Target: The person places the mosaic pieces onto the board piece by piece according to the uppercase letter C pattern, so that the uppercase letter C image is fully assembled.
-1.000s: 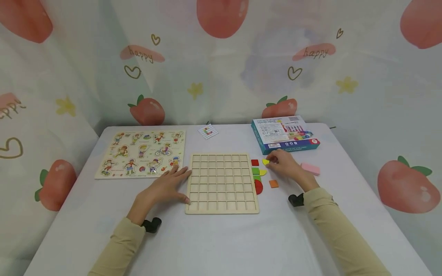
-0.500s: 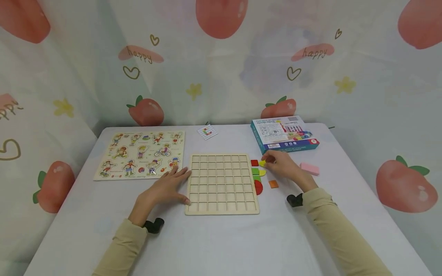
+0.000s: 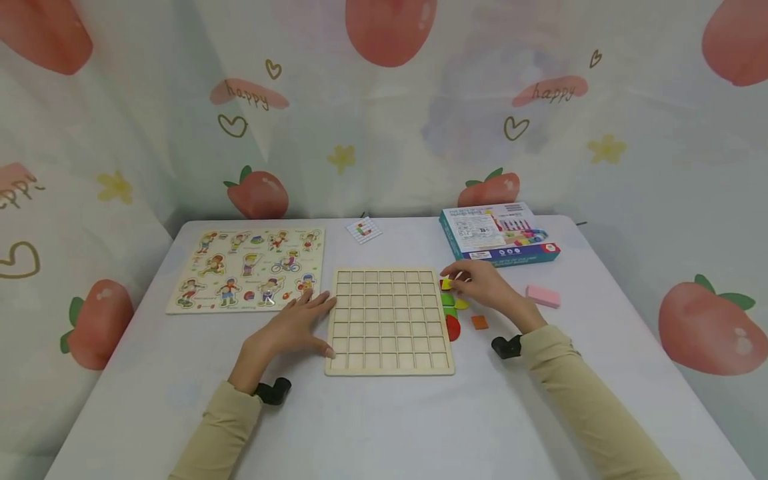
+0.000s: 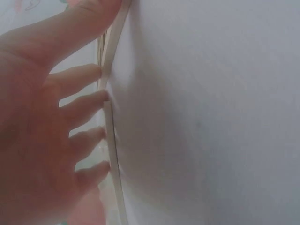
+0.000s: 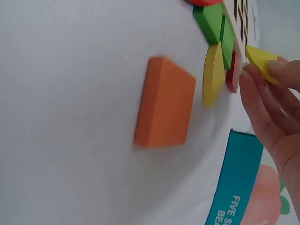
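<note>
A wooden grid board (image 3: 390, 328) lies mid-table. At its left edge is my left hand (image 3: 294, 328), fingers spread, thumb (image 4: 82, 23) at the near corner; some fingertips reach the picture puzzle beside it. My right hand (image 3: 486, 287) pinches a small yellow piece with a curved edge (image 5: 260, 62) between thumb and fingers, held over a red square (image 5: 233, 72) by the board's right edge. Nearer me along that edge are green pieces (image 5: 209, 22), a second yellow piece (image 5: 214, 75) and a red rounded piece (image 3: 453, 328). An orange square (image 5: 166, 105) lies apart, below the right hand.
The picture puzzle (image 3: 240, 268) of children's figures fills the back left. A small patterned card (image 3: 363, 230) lies at the back middle. A blue and white box (image 3: 499, 235) stands back right, with a pink block (image 3: 543, 296) nearer me.
My right hand has carried the yellow piece leftward, from right of the red square to over it, close to the board. The left hand keeps its place at the board's left edge.
</note>
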Action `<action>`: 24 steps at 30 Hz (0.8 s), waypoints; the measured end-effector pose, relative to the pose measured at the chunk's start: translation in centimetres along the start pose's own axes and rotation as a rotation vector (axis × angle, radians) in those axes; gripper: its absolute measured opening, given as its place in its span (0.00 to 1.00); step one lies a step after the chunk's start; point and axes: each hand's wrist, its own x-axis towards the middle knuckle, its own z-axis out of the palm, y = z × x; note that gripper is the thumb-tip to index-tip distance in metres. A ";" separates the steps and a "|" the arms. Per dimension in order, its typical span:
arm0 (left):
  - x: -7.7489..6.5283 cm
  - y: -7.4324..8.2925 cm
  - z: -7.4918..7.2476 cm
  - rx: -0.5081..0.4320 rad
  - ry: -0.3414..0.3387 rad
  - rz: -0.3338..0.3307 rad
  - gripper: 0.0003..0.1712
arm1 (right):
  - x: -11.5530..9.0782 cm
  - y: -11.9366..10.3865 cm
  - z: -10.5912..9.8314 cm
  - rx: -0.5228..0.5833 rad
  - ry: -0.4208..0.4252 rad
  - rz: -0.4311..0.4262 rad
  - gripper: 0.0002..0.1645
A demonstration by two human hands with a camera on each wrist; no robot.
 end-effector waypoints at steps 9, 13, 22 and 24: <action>-0.2 0.1 0.1 -0.025 -0.003 -0.008 0.62 | 1.1 -1.6 1.1 0.026 -0.017 -0.021 0.11; -0.3 0.2 0.0 -0.031 -0.004 -0.017 0.62 | 1.8 -2.2 1.6 0.026 -0.057 -0.067 0.12; -0.2 0.2 0.0 -0.015 0.006 -0.009 0.62 | 3.1 -3.2 2.6 0.029 -0.103 -0.105 0.11; -0.2 0.2 -0.1 -0.013 0.002 -0.012 0.62 | 3.3 -3.4 2.8 0.028 -0.107 -0.114 0.11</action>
